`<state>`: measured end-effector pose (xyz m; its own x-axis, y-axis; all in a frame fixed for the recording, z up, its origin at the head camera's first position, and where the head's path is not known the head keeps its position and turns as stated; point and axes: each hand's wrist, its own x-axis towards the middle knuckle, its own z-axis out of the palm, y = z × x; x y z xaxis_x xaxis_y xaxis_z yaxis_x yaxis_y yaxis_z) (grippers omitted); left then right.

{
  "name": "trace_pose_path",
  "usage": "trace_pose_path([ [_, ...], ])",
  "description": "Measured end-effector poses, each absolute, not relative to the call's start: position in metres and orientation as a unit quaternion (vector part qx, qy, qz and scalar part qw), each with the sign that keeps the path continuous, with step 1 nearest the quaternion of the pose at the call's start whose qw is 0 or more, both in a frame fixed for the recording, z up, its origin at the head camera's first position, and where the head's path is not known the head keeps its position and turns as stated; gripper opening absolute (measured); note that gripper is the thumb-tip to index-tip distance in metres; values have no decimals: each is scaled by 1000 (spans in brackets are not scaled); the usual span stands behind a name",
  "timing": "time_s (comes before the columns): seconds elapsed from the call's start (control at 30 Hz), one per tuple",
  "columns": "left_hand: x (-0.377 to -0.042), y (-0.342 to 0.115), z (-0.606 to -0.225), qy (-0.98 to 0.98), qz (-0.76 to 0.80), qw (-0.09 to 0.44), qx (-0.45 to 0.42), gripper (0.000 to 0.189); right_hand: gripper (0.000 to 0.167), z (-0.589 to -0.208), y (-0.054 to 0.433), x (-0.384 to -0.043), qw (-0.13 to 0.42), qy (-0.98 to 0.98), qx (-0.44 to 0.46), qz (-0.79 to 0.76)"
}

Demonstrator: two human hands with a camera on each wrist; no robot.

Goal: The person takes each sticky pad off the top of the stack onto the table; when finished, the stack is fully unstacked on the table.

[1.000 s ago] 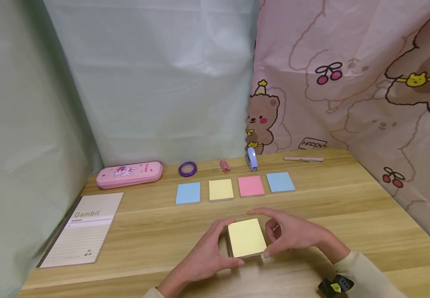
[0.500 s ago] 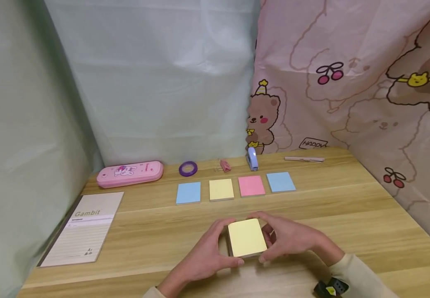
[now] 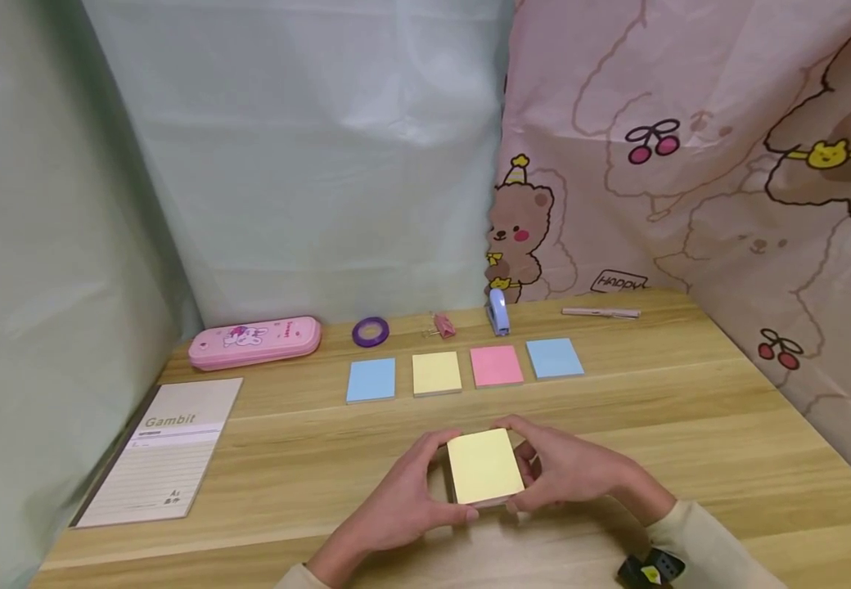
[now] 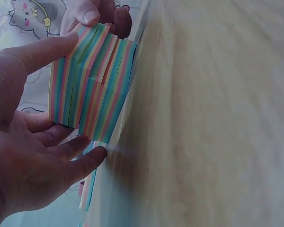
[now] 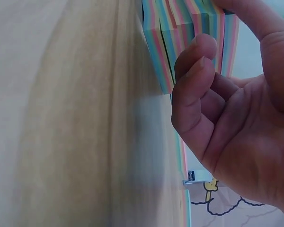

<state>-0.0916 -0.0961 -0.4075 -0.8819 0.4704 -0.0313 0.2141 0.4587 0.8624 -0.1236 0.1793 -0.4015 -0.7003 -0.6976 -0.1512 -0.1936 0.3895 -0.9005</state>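
A thick stack of sticky notes [image 3: 485, 466] with a yellow top sheet sits between both hands, near the front middle of the table. Its sides show many striped coloured layers, slightly out of line, in the left wrist view. My left hand [image 3: 407, 495] grips its left side, thumb at the near edge and fingers at the far edge. On the right side, my right hand [image 3: 569, 466] holds it between thumb and index finger at the corners. The other right fingers [image 5: 194, 90] are curled in beside the striped stack [image 5: 180, 38].
Behind the hands lies a row of thin sticky note pads: blue [image 3: 371, 380], yellow [image 3: 436, 373], pink [image 3: 496, 366] and blue [image 3: 555, 358]. Farther back are a pink pencil case [image 3: 254, 343], purple tape [image 3: 371, 332], binder clip [image 3: 443, 325], stapler [image 3: 498, 312] and pen [image 3: 601, 312]. A notebook [image 3: 160, 450] lies left.
My right hand has closed in on the stack's right side, its index finger and thumb now at the corners. The left hand keeps its grip, and the stack has hardly moved.
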Motion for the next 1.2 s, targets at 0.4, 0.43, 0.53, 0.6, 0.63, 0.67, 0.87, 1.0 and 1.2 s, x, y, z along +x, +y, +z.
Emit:
trace_pose_path([
  [0.4, -92, -99, -406, 838, 487, 141, 202, 89, 88, -403, 177, -122, 255, 796, -278, -474],
  [0.43, -92, -99, -406, 838, 487, 140, 203, 89, 88, -403, 177, -122, 253, 796, -279, -473],
  [0.53, -93, -100, -406, 839, 485, 138, 206, 88, 90, -403, 177, -122, 248, 798, -281, -472],
  [0.6, -93, -100, -406, 839, 484, 138, 207, 88, 91, -402, 177, -122, 246, 799, -280, -472],
  [0.63, -93, -101, -406, 838, 485, 139, 208, 88, 91, -402, 177, -122, 245, 800, -280, -471],
  [0.67, -94, -101, -406, 838, 484, 140, 208, 88, 90, -402, 177, -122, 243, 801, -279, -470],
  [0.87, -94, -105, -405, 839, 481, 144, 209, 92, 87, -403, 176, -121, 235, 805, -279, -467],
  [1.0, -93, -105, -404, 843, 474, 142, 210, 97, 87, -402, 177, -121, 236, 806, -279, -466],
  [1.2, -93, -104, -403, 853, 460, 129, 212, 93, 88, -402, 177, -120, 238, 804, -280, -467],
])
